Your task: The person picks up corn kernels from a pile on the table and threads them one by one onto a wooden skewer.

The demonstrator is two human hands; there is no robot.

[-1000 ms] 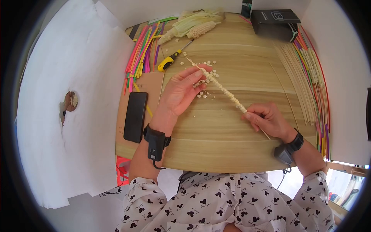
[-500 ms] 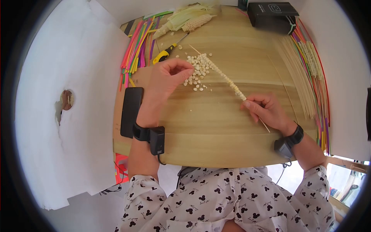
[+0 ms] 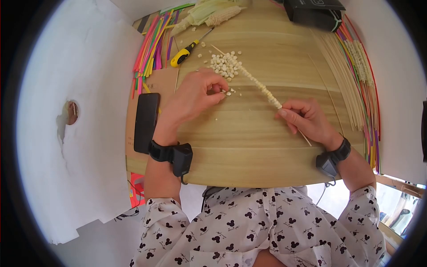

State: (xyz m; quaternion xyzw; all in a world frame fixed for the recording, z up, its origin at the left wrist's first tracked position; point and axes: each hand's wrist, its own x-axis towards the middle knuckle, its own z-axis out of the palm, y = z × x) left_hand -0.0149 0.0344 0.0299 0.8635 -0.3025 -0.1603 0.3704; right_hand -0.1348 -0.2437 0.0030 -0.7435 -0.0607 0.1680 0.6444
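My right hand (image 3: 307, 119) grips a thin wooden skewer (image 3: 304, 138) near its lower end. Pale corn kernels (image 3: 262, 88) are threaded along most of the stick, which slants up and left, its bare tip over the loose pile. My left hand (image 3: 198, 94) is low over the table, just below the pile of loose corn kernels (image 3: 223, 65). Its thumb and forefinger are curled together beside a few stray kernels (image 3: 228, 93); whatever is between the fingertips is too small to make out.
A yellow-black screwdriver (image 3: 183, 54) and corn cobs with husk (image 3: 222, 16) lie beyond. Coloured strips (image 3: 153, 42) and a phone (image 3: 147, 122) are at left. Bare skewers (image 3: 344, 80), filled skewers (image 3: 359, 62) and a black box (image 3: 311, 15) are at right. White walls flank the table.
My left hand has come down and slightly right, from beside the pile to the stray kernels below it. My right hand keeps hold of the skewer. The whole view has shifted slightly.
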